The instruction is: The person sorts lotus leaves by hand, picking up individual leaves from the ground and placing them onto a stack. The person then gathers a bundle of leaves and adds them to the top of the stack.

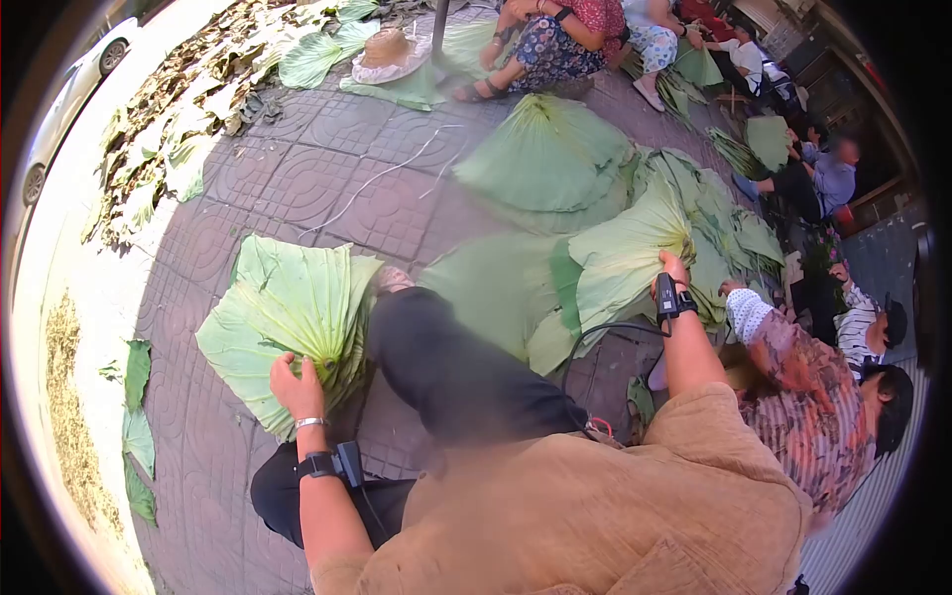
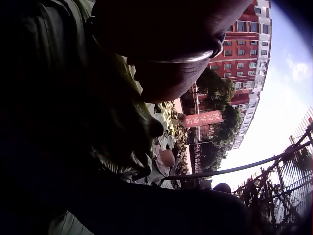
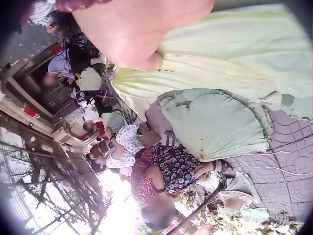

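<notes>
In the head view, my left hand (image 1: 297, 389) touches the near edge of a stack of lotus leaves (image 1: 288, 297), beside the dark stem ends. The leaves fan out, pale green with raised veins. Heavy shadow darkens this hand (image 2: 171, 73) in the left wrist view, and I cannot tell whether its fingers pinch a leaf. My right hand (image 1: 674, 270) grips a lotus leaf (image 1: 635, 238) near its stem centre, over more spread leaves on the right. From the right wrist, the hand (image 3: 142, 34) shows at the top with that leaf (image 3: 234, 58) stretching away below its thumb.
Another fanned leaf pile (image 1: 545, 154) lies ahead on the paving (image 1: 327, 178). A straw hat (image 1: 387, 55) rests farther back. A seated person in a patterned top (image 1: 803, 407) is close on my right. A cable (image 1: 585, 342) hangs from my right wrist.
</notes>
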Motion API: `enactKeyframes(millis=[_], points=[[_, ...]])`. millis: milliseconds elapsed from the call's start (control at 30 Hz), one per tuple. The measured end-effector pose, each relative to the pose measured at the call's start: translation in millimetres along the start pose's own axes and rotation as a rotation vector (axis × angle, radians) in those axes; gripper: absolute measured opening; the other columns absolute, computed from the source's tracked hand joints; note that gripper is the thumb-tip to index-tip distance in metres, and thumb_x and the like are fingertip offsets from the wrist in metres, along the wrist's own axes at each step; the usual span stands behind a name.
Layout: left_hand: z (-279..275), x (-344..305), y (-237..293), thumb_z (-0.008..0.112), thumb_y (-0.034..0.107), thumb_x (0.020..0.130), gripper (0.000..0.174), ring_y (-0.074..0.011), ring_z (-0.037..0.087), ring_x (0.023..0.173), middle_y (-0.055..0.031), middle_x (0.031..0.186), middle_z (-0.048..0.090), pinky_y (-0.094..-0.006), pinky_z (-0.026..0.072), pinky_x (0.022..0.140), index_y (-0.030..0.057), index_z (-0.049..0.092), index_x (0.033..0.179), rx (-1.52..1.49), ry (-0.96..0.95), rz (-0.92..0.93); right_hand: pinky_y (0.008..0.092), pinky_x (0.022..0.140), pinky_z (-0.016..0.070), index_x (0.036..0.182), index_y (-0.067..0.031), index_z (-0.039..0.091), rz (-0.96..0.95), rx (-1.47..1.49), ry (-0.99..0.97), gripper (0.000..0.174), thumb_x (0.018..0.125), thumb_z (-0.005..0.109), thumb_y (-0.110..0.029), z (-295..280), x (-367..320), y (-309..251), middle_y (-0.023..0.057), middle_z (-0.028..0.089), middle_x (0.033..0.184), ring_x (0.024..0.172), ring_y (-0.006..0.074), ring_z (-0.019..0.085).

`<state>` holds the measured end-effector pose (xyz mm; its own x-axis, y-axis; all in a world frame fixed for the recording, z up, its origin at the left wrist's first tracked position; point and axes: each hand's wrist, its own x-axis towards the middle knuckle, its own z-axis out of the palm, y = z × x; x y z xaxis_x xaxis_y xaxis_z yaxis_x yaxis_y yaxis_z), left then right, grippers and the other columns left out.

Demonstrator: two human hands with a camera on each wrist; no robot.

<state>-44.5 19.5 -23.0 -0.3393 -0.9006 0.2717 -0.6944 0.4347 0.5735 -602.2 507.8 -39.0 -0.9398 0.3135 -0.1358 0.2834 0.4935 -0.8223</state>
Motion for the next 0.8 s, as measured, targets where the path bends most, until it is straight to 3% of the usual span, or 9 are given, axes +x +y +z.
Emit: enactKeyframes(millis=[167,400,800], points=[[3,-1,4,0.056,0.018,0.074,0.023,-0.0322,0.049,0.088,-0.0149,0.090,0.055,-0.0397,0.0372,0.077,0.0003,0.054,0.089,0.094,0.002,0.015,0.0358,0.063,0.0422,0.093,0.0062,0.057,0.022,0.074,0.090,0.039,0.071,0.062,-0.026,-16,45,-9,0.0132,0.059,0.088,0.067,0.0225,0.053],[9,-2,5,0.053,0.022,0.077,0.025,-0.0314,0.050,0.089,-0.0146,0.092,0.056,-0.0405,0.0376,0.078,0.0007,0.055,0.091,0.236,-0.011,0.015,0.0314,0.073,0.0425,0.102,0.0040,0.052,0.252,0.365,-0.099,0.036,0.079,0.055,-0.023,-39,-4,-62,0.0134,0.059,0.098,0.077,0.0246,0.056],[9,-3,6,0.052,0.023,0.078,0.026,-0.0312,0.050,0.090,-0.0143,0.092,0.057,-0.0404,0.0376,0.079,0.0015,0.055,0.091,0.237,0.002,0.010,0.0334,0.071,0.0450,0.098,0.0077,0.056,0.243,0.396,-0.101,0.042,0.067,0.066,-0.019,-31,-34,-40,0.0150,0.059,0.097,0.078,0.0228,0.057]])
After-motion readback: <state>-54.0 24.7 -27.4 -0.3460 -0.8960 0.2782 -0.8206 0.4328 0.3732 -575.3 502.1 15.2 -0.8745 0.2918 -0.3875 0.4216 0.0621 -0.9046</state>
